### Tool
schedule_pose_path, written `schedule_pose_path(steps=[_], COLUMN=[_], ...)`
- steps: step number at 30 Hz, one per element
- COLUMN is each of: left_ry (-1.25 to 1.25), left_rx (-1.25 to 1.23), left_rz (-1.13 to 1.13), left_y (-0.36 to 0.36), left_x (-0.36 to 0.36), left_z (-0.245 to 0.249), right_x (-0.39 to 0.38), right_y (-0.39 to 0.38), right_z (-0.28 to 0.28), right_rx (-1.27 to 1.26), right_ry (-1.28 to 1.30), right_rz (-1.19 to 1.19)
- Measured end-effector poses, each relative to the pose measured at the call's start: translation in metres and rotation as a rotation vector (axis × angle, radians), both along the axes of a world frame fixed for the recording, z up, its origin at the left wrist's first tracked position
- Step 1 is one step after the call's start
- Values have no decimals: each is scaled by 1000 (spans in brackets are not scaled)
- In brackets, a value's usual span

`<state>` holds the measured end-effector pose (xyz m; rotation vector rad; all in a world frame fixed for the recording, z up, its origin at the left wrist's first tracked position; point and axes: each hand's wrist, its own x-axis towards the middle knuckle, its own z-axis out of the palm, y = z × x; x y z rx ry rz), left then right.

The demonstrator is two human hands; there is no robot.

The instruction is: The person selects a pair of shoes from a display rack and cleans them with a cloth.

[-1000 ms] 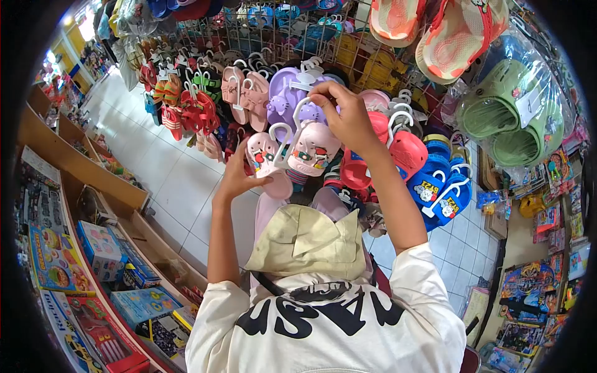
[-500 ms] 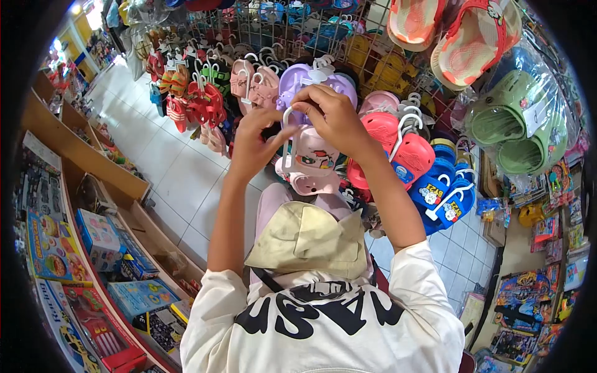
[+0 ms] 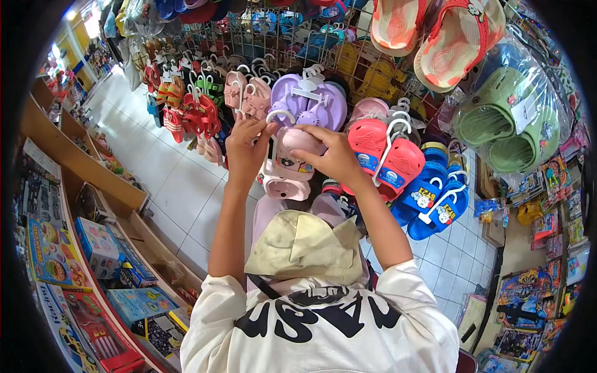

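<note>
Just below the purple sandals point(image 3: 320, 112) on the wire rack, I hold a pair of pale pink clogs point(image 3: 287, 188) with a white hanger point(image 3: 281, 115). My left hand point(image 3: 249, 140) pinches the hanger at its left side. The fingers of my right hand point(image 3: 333, 155) wrap round the upper clog from the right, thumb below. Part of a printed picture shows on the clog between my hands. Pink sandals point(image 3: 256, 96) hang behind my left hand, and red clogs point(image 3: 398, 165) hang to the right of my right hand.
Blue sandals point(image 3: 444, 208) hang further right, with green clogs in plastic point(image 3: 491, 118) above them. Orange and cream sandals point(image 3: 460, 46) hang at the upper right. Wooden shelves point(image 3: 118, 180) with boxed toys stand at the left. Toy packets point(image 3: 528, 292) line the right side.
My right hand has come down from the top of the hanger onto the upper clog. The purple sandals now show more fully, and the view has shifted slightly.
</note>
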<state>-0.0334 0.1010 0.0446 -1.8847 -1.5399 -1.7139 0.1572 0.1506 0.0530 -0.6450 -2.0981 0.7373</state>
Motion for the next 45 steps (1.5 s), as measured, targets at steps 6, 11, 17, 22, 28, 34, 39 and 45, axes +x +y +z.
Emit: schedule_pose_path(steps=[6, 11, 17, 22, 28, 34, 39, 45], left_ry=[136, 27, 44, -45, -188, -134, -199, -198], left_rx=[-126, -111, -74, -160, -199, -325, -399, -322], left_rz=[-31, -92, -159, -251, 26, -33, -92, -144], left_y=[-2, -6, -16, -27, -6, 110, 163, 131], left_x=[-4, 10, 13, 11, -10, -8, -7, -9], left_z=[3, 2, -9, -26, -23, 10, 1, -25], right_x=[2, 6, 13, 29, 50, 51, 60, 69], right_y=[3, -3, 3, 10, 2, -28, -39, -34], right_z=[-9, -34, -44, -11, 6, -8, -25, -29], right_rx=[-43, -224, -342, -355, -252, -287, -320, -417], right_ry=[73, 227, 299, 450, 443, 322, 228, 222], right_rz=[-24, -56, -55, -95, -197, -198, -254, -101])
